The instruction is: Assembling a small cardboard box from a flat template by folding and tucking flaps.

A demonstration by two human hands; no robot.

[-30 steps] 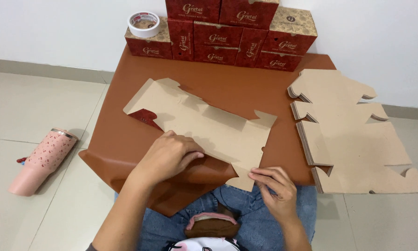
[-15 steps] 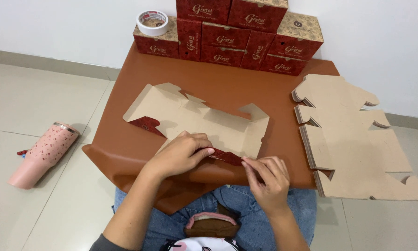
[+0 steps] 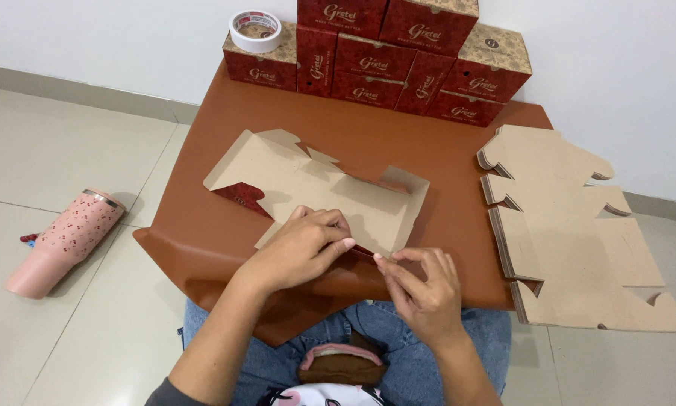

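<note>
The left hand [image 3: 302,248] lies palm down on the near edge of the flat cardboard box blank [image 3: 319,192], fingers curled together and pressing the card against the table so it cannot slide. The right hand [image 3: 422,289] meets it from the other side, thumb and forefinger pinched on the narrow red-printed flap at that same near edge, apparently to bend it along its crease. The blank itself lies brown side up in the middle of the brown leatherette table cover [image 3: 428,143], its far flaps already lifting a little (a red patterned corner shows at its left).

Just to the right, within easy reach, a stack of unfolded blanks [image 3: 578,240] overhangs the table's edge. Along the far edge, against the white wall, finished red boxes [image 3: 398,60] are piled in two tiers, and a roll of tape [image 3: 256,30] sits on the leftmost one. On the tiled floor to the left, well apart from the work, a pink tumbler [image 3: 63,242] lies on its side. The person's jeans show below the table edge
</note>
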